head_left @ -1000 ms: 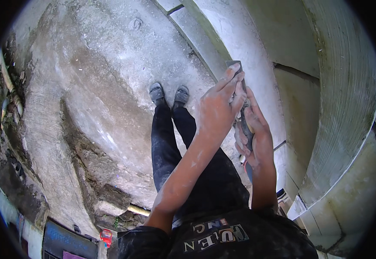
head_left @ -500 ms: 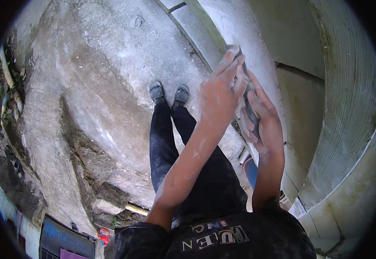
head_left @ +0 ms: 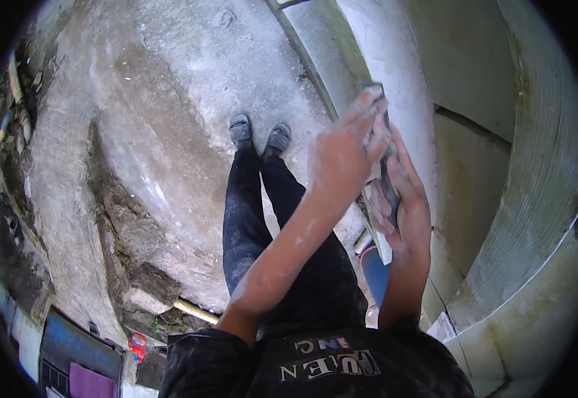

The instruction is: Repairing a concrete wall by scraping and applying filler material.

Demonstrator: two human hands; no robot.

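Both my hands are raised together in front of me, pale with dust. Between them is a long, thin dark grey piece (head_left: 387, 174), seen nearly edge-on; I cannot make out exactly what it is. My left hand (head_left: 343, 158) is closed on its upper end, with the fingertips bunched near the top corner. Along the lower part, my right hand (head_left: 409, 205) grips it from the right side, thumb and fingers to either side. The piece stands above a white, dusty ledge (head_left: 395, 50). Parts of its faces are hidden by my fingers.
Dusty concrete ground (head_left: 163, 126) lies beneath my sandals (head_left: 241, 129). A greenish wall (head_left: 468, 179) rises on the right. By my right forearm is a blue bucket-like thing (head_left: 374, 272). Broken, uneven concrete (head_left: 139, 232) and a yellowish pole (head_left: 196, 310) lie at left.
My hands and the dark grey piece have shifted slightly to the right and down in the picture. The view has also moved a little; both hands keep their hold.
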